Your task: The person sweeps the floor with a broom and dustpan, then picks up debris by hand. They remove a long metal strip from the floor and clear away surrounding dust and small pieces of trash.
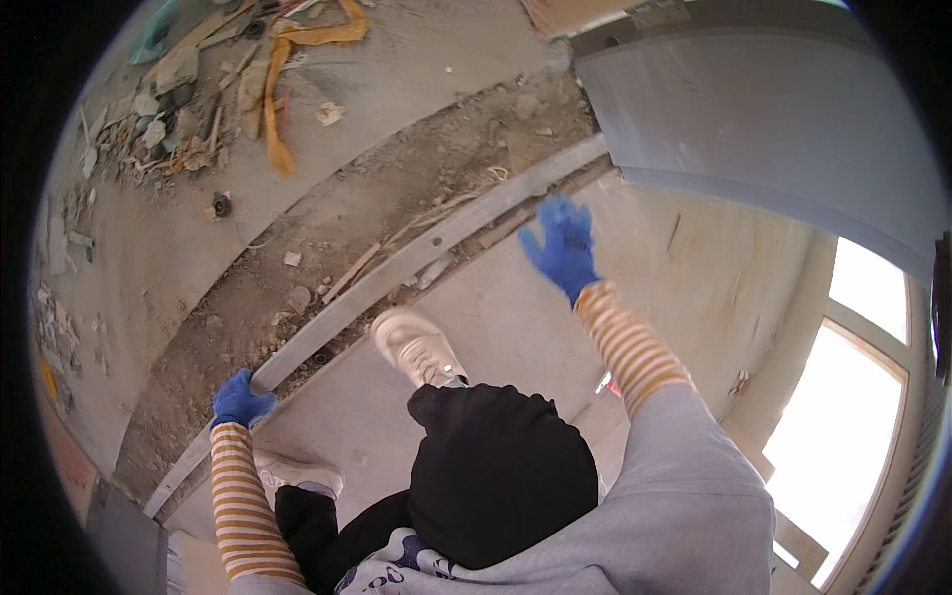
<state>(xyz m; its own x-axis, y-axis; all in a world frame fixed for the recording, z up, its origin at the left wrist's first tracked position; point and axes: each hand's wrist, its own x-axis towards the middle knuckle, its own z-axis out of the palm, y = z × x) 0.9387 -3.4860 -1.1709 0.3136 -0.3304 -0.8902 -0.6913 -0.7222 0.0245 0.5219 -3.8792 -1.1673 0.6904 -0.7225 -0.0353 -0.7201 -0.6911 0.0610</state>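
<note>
A long, pale straight bar [439,242] with a small hole lies diagonally across the head view, over a dirt-filled strip of floor. My left hand [243,400], in a blue knitted glove, is closed around the bar in its lower left part. Off the bar, to its right near the upper end, my right hand [563,245] wears a matching glove, with its fingers spread and nothing in it. The bar's upper end meets a grey panel [758,111].
Rubble [160,126] and a yellow strip [275,97] lie on the concrete at upper left. Wood slivers [353,271] and stones are in the dirt strip beside the bar. My shoe [416,346] stands close to its edge. A bright window [844,416] is at right.
</note>
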